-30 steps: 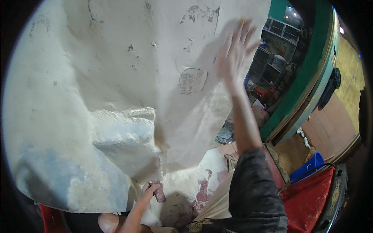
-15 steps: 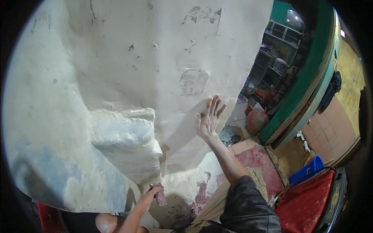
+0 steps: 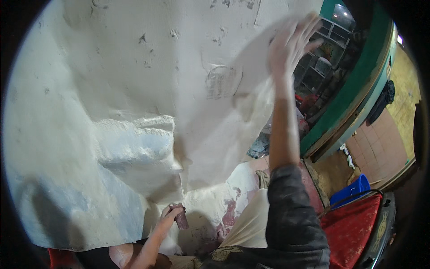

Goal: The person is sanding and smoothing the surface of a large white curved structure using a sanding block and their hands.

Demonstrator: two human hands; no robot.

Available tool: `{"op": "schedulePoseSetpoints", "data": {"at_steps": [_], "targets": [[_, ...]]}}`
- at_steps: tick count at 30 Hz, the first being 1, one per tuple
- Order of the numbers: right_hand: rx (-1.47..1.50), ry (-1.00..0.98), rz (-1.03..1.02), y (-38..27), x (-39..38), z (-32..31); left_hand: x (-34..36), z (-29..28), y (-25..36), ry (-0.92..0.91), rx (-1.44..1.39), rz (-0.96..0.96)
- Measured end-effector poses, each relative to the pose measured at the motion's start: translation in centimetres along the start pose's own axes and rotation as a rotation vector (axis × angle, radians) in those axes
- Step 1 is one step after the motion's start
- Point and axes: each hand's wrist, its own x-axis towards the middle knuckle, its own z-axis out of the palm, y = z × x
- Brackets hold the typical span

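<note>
Low at the near left, my left hand (image 3: pixel 167 216) is closed around a dusty maroon sanding block (image 3: pixel 182 219), held just above the powdery floor and away from any surface. My right hand (image 3: pixel 289 49) is raised far to the right, fingers stretched and spread, slightly blurred, and holding nothing. It is in front of the upper right edge of a large white plastered form (image 3: pixel 210 125); I cannot tell whether it touches. The form carries grey scuffs and a rough-edged step (image 3: pixel 134 145) with bluish patches. White dust coats my right hand.
Beyond the form's right edge stand dark shelves (image 3: pixel 313 83) and a curved green partition (image 3: pixel 345 103). A blue bin (image 3: pixel 351 192) and a red-covered seat (image 3: pixel 351 228) are at the near right. Cream cloth (image 3: pixel 248 215) lies by my dark sleeve. White powder covers the floor (image 3: pixel 208 199).
My right hand has lifted from the form's lower right side and swung up and outward. My left hand keeps its hold on the sanding block, slightly shifted. The view has moved a little.
</note>
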Motion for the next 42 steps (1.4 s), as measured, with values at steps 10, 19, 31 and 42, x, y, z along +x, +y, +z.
{"op": "schedulePoseSetpoints", "data": {"at_steps": [10, 19, 31, 42], "targets": [[0.076, -0.437, 0.047, -3.6, -19.2, -4.0, 1.0, -0.3, -0.2, -0.025, 0.008, 0.022], [0.099, 0.150, 0.117, 2.4, 10.0, -1.0, 1.0, -0.2, 1.2, -0.069, -0.005, 0.034], [0.231, -0.382, -0.110, -4.0, -23.5, -3.5, 0.5, 0.4, 0.8, -0.028, 0.056, 0.018], [0.063, 0.087, 0.205, 1.7, 9.8, 0.1, -0.4, 0.2, 2.4, -0.014, 0.005, 0.097]]}}
